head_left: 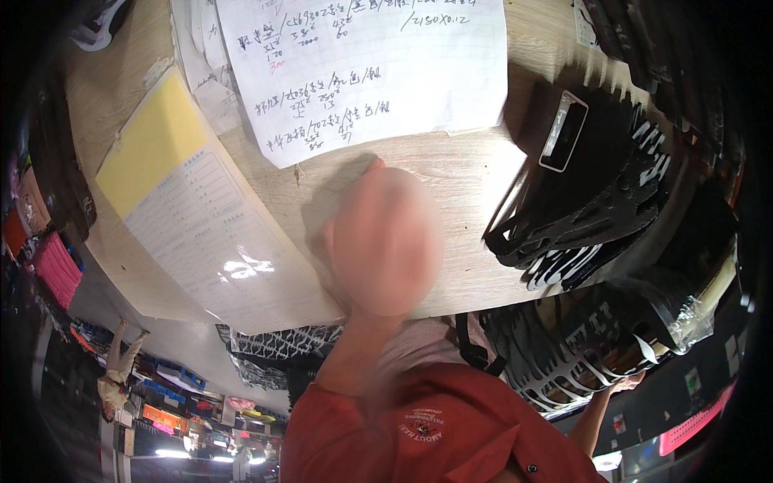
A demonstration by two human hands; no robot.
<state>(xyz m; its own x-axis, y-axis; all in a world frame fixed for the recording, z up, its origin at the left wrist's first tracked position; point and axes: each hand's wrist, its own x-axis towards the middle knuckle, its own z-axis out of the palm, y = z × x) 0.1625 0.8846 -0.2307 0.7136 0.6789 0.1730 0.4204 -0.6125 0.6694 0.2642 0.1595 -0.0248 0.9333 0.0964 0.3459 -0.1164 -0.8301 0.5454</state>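
My left hand point(386, 241) is over the pale wooden table point(467, 201), just below a sheet of white paper point(378, 80) with handwriting. A blur covers most of this hand, so its fingers cannot be made out. Down at the right, past the table's near edge, my right hand point(626, 381) grips the end of a bundle of black flat pieces point(555, 346) with white-edged cut-outs. Part of that hand is hidden by the bundle. More black pieces with white stripes point(596, 209) lie stacked on the table's right side.
A yellow-topped printed form point(193, 201) lies on the left of the table. At the right stands a dark item with a silver rectangular frame point(562, 131). Clear plastic wrapping point(691, 326) lies near the bundle. Another person point(117, 374) is farther off at lower left.
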